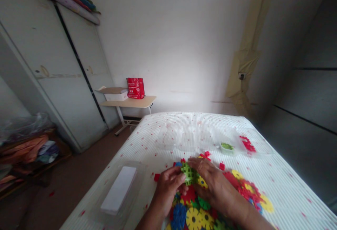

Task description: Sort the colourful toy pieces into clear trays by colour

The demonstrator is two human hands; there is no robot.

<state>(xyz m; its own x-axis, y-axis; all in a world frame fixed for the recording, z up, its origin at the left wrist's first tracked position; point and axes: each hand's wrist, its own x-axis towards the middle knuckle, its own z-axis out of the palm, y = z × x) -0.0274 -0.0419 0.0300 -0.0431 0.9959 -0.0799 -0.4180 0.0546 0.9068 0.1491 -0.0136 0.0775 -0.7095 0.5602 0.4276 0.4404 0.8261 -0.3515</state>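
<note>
A light green lattice-like plastic building piece (189, 174) is held up between my hands, over a heap of toy pieces. My left hand (170, 184) grips its left side with thumb and fingers. On its right side, my right hand (212, 181) is curled against it, hiding that edge and most of its own fingertips. Beneath and around the hands lie yellow gear-shaped discs (194, 218), a blue disc (179, 216) and red pieces (188, 195). A loose red piece (157, 177) rests left of my left hand.
Clear plastic containers stand along the far part of the table; one holds green pieces (226, 146), another red pieces (247, 143). At the left, a transparent tray (140, 174) has a white rectangular object (119, 189) in it. Behind is a small desk (142, 102) with a red bag (136, 88).
</note>
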